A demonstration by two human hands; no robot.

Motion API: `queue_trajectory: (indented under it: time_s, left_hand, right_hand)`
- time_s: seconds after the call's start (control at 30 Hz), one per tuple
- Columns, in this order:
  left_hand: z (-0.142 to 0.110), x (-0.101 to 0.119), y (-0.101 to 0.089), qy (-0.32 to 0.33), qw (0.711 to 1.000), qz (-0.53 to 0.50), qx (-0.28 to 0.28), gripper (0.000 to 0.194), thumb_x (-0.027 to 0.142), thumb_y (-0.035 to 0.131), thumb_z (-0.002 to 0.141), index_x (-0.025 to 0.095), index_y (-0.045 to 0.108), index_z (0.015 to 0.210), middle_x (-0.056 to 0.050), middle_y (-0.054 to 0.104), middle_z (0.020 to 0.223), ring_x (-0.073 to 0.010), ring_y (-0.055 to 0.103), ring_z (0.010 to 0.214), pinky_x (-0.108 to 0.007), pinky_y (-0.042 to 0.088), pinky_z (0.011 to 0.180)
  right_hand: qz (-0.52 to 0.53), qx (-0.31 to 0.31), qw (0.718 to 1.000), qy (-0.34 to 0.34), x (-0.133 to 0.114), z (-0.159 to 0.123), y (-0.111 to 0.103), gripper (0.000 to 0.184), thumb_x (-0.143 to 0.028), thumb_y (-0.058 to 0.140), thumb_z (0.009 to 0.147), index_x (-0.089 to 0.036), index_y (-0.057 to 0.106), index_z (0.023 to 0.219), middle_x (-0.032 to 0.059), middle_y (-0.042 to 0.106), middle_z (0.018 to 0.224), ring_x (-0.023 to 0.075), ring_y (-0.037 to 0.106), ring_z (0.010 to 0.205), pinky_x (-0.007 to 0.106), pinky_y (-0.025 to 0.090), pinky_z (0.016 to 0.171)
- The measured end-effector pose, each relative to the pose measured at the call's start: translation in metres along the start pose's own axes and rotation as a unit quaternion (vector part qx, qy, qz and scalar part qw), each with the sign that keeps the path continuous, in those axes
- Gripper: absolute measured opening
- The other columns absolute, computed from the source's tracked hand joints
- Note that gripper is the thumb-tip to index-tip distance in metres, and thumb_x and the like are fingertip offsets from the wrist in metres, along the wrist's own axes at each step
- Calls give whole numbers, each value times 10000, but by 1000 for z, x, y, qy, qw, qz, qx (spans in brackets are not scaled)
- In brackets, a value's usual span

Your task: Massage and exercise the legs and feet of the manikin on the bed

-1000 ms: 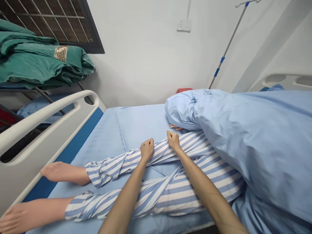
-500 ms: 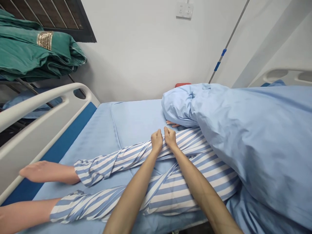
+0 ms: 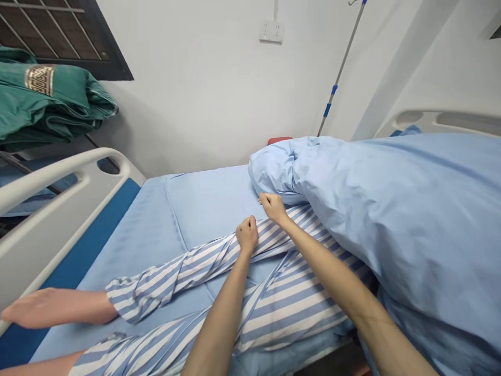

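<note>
My left hand [image 3: 247, 235] is closed in a fist on or just over the far leg of a figure lying on the bed. That leg wears blue-and-white striped trousers [image 3: 211, 256]. Farther right and higher in the head view, my right hand [image 3: 274, 208] is also a fist, by the far thigh and close to the edge of the light blue quilt [image 3: 376, 193]. No cloth shows pinched in either fist. Bare feet, one of them the far foot [image 3: 58, 307], stick out of the trouser legs at the left.
A bed end board [image 3: 74, 209] stands at the left, with folded green cloth [image 3: 58, 104] beyond it. Light blue sheet [image 3: 211, 203] covers the mattress. Behind the bed are a wall socket [image 3: 271, 32], a drip pole [image 3: 344, 62] and a red object [image 3: 279, 140].
My fists, side by side before, are now apart: the right one has shifted toward the quilt edge, where the figure's fingers showed. The whole view has also swung a little to the right.
</note>
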State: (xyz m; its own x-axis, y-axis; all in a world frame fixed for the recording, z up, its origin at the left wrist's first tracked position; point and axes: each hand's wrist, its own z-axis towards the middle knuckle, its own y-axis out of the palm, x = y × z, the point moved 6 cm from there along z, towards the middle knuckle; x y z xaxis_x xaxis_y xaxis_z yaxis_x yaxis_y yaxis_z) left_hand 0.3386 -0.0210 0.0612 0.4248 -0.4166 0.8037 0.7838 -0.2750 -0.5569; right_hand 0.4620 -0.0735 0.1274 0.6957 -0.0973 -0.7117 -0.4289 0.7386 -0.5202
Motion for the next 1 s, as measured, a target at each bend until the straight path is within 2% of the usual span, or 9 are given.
queue_trajectory:
  time_s: [0.2,0.4,0.47,0.63,0.7,0.77,0.83,0.93,1.0]
  left_hand:
    - [-1,0,1,-3,1000,-3,-9,432,327,359,927,199,300,520,20,373,510,-114,336,555,-271,236,587]
    - [6,3,5,-11,999,0,-42,430,347,380,902,197,319,504,21,355,507,-113,339,551,-276,231,576]
    - [10,16,4,2,999,-21,-42,429,340,377,899,199,309,499,24,336,496,-109,343,541,-275,234,571]
    - [20,76,5,67,990,-121,-29,439,386,385,902,196,327,510,34,344,496,-94,359,534,-245,279,564]
    - [23,87,11,72,984,-159,-14,455,416,379,913,195,334,517,39,347,499,-92,357,529,-232,301,564]
    - [25,82,22,52,987,-152,-10,463,404,361,931,194,361,519,33,377,499,-99,381,533,-230,326,575]
    - [24,66,37,25,996,-77,-33,452,354,342,950,188,449,543,5,485,540,-119,458,575,-239,361,618]
    - [18,43,52,4,994,77,-77,422,297,310,976,168,635,740,-83,682,799,-168,596,765,-273,409,744]
    - [15,37,55,15,985,142,-97,413,285,291,988,167,682,923,-116,708,992,-193,627,905,-287,418,819]
  right_hand:
    - [19,28,998,53,54,-16,-9,447,-391,375,938,-181,628,634,45,611,604,177,554,667,257,335,619]
    - [-39,33,995,83,66,-21,-4,493,-414,374,940,-202,472,506,14,505,499,136,410,518,282,236,564]
    - [-38,33,995,88,64,-20,-4,490,-414,370,943,-204,458,510,12,497,500,134,404,517,285,227,564]
    - [-20,35,995,95,63,-20,-7,485,-414,366,942,-195,494,528,17,525,527,135,429,538,272,254,570]
    - [2,32,995,95,64,-19,-8,481,-421,359,939,-186,542,561,16,547,550,138,453,558,258,277,575]
    - [27,30,995,92,66,-18,-8,475,-427,347,938,-177,594,618,18,581,591,145,487,594,246,306,586]
    - [34,27,995,93,68,-17,-6,479,-426,331,941,-170,626,664,25,608,620,153,512,622,241,328,594]
    - [-31,-3,995,91,65,-18,-3,483,-417,338,942,-173,619,635,42,621,610,158,514,611,250,320,588]
    - [-97,-32,992,71,57,-19,-3,459,-398,364,931,-180,605,607,55,625,602,157,507,596,259,296,581]
